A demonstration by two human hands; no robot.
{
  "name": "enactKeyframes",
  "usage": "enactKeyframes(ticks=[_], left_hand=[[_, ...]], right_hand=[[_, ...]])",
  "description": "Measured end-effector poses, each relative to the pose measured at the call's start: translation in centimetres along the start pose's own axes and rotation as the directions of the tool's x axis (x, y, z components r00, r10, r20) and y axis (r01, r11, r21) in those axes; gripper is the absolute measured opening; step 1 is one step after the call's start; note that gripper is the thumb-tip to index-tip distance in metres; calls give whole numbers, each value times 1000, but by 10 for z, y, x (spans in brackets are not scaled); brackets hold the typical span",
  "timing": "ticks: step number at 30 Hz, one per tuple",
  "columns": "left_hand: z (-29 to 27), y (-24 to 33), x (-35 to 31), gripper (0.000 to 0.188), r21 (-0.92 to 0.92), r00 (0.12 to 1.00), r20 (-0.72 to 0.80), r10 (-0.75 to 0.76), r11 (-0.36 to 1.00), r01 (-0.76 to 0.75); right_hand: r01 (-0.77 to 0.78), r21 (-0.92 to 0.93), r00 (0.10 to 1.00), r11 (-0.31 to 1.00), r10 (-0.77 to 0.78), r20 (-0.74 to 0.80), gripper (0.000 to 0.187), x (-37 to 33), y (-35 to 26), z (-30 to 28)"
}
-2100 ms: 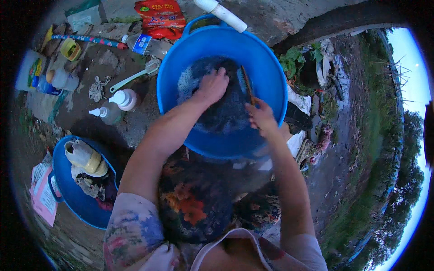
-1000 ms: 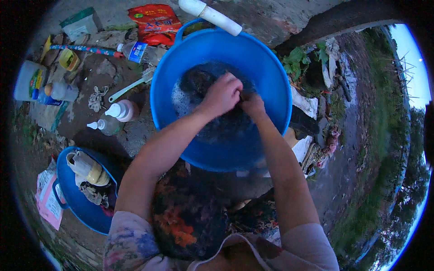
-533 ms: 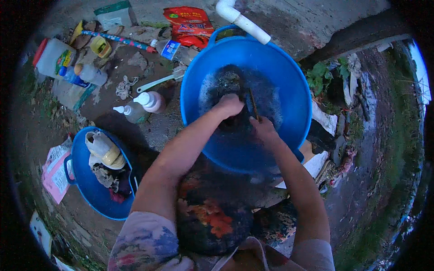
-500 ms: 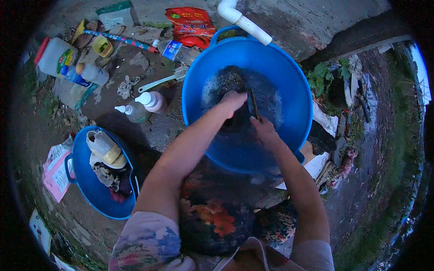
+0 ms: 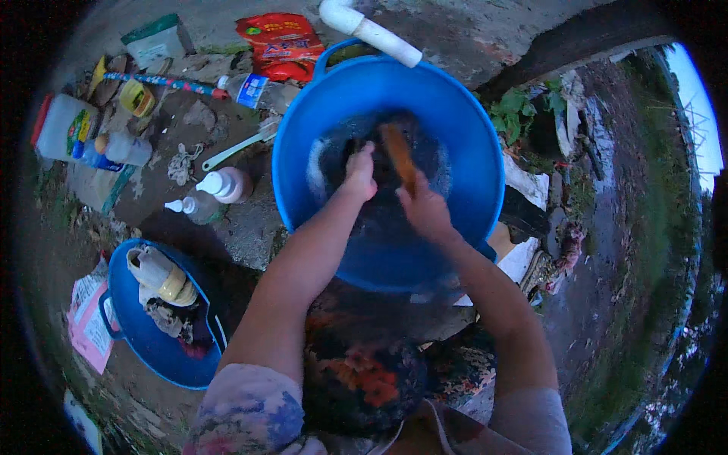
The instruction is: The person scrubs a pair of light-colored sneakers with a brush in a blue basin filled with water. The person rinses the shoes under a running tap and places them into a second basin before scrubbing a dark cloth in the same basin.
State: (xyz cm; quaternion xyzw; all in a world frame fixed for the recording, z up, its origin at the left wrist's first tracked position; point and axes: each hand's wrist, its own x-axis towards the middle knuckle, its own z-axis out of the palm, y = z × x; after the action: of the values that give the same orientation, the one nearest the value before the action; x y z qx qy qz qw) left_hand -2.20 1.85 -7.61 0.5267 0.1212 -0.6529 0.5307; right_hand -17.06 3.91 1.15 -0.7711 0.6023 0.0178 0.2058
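Over the large blue basin [image 5: 464,98], both of my arms reach down to dark, sudsy water. My right hand [image 5: 426,206] grips a wooden brush [image 5: 399,155] by its near end, with the light brown back turned up. My left hand [image 5: 359,173] is closed at a dark, wet item [image 5: 353,145] low in the basin. That item blends into the murky water, so its kind does not show. The brush is just right of my left hand, apart from it.
A smaller blue tub [image 5: 155,362] at lower left holds a pale shoe [image 5: 161,274] and dark cloth. Pump bottles [image 5: 226,185], a white-handled brush [image 5: 235,150], a plastic bottle [image 5: 246,89] and a red bag [image 5: 280,45] lie left of the basin. A white pipe [image 5: 379,39] overhangs its far rim.
The brush has turned from edge-on to showing its broad wooden back, and its far end has swung up and left. My left hand has drawn slightly nearer. The whole view has shifted.
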Motion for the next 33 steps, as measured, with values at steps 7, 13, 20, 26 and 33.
enactKeyframes(ticks=[7, 13, 20, 26, 33], left_hand=[[2, -8, 2, 59, 37, 988, 147, -53, 998, 48], [13, 7, -35, 50, -59, 995, 5, -98, 993, 98], [-12, -14, 15, 38, -97, 995, 102, 16, 995, -6], [-7, -26, -2, 31, 840, 860, 444, 252, 217, -497], [-4, -25, -29, 36, 747, 710, 654, 261, -77, -660]], right_hand=[[-68, -137, 998, 988, 67, -12, 58, 32, 7, 12], [5, -189, 986, 982, 27, 166, 58, 11, 8, -5], [-20, 2, 997, 1000, 20, 77, 59, 1, -1, 25], [-114, 38, 993, 993, 114, -14, 50, 18, 21, -13], [-226, -41, 973, 973, 224, -50, 54, 25, 41, -36]])
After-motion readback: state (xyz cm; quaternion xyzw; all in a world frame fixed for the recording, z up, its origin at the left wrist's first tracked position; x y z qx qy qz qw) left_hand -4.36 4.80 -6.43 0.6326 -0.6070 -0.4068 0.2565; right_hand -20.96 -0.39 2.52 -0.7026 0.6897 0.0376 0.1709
